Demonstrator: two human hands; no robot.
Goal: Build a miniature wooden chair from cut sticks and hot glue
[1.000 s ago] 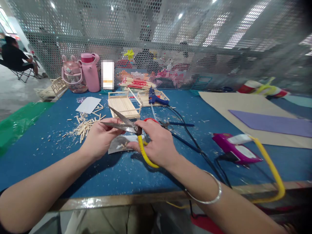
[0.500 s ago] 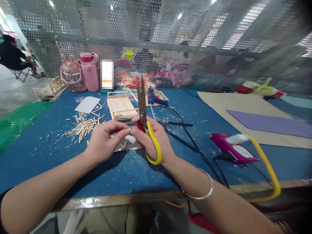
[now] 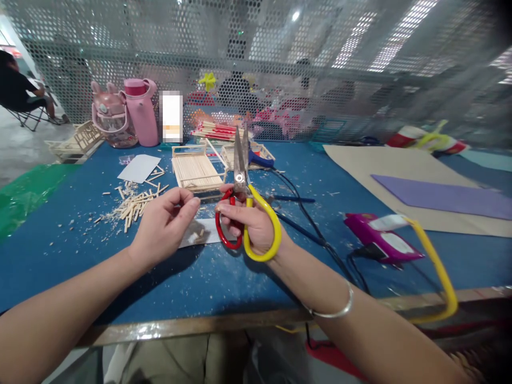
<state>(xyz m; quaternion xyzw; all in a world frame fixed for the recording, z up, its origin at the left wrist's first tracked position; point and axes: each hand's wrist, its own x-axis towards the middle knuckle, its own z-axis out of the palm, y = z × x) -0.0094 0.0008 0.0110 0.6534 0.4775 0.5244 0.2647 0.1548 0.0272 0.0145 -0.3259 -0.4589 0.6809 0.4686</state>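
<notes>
My right hand holds a pair of scissors with one red and one yellow handle loop, blades pointing up and slightly apart. To its left, my left hand has its fingers curled and thumb against the forefinger; whatever may be between them is too small to name. Between and below the hands lies a white sheet with small stick pieces on it. A pile of short wooden sticks is left of my left hand. Behind the hands stands a wooden stick model.
A blue glue gun lies behind the scissors, its cable running right. Two pink bottles and a lit screen stand at the back. At right are a purple power strip and purple foam. A person sits far left.
My hands have moved apart, the left one going slightly left. The scissors have turned, so both handle loops now face the camera. The view has shifted a little.
</notes>
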